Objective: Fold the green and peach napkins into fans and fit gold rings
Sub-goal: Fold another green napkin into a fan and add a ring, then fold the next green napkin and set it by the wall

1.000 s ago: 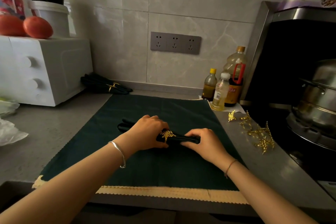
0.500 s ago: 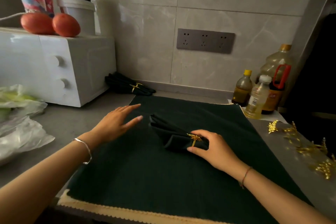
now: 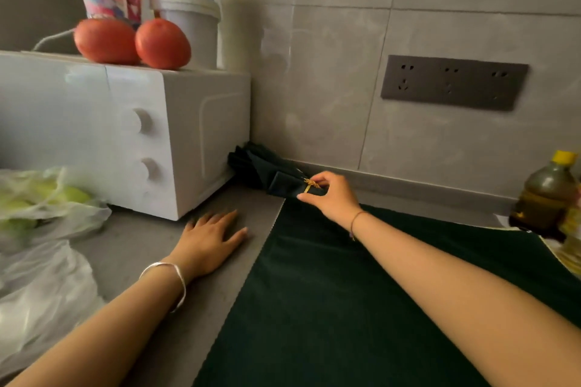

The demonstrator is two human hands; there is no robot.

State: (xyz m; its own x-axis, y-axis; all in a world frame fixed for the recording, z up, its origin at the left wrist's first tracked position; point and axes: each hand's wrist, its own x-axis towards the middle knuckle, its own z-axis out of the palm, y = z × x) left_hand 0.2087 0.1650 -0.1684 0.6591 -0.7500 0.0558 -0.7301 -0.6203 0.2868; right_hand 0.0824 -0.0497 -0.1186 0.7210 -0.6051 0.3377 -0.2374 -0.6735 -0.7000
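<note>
A folded dark green napkin fan (image 3: 284, 186) with a gold ring (image 3: 309, 184) round it lies at the back of the counter, against other dark folded napkins (image 3: 248, 160) beside the microwave. My right hand (image 3: 328, 196) pinches the ringed end of that fan between thumb and fingers. My left hand (image 3: 211, 237) rests flat, fingers spread, on the grey counter left of the large dark green napkin (image 3: 345, 308) spread out before me.
A white microwave (image 3: 125, 135) stands at the left with two tomatoes (image 3: 132, 42) and tubs on top. Plastic bags (image 3: 41, 245) with green produce lie at the far left. Oil bottles (image 3: 548, 198) stand at the right edge. A socket strip (image 3: 452, 82) is on the tiled wall.
My right hand has carried the ringed green fan from the spread cloth to the pile by the microwave. My left hand has moved off the cloth onto the bare counter. The view swung left.
</note>
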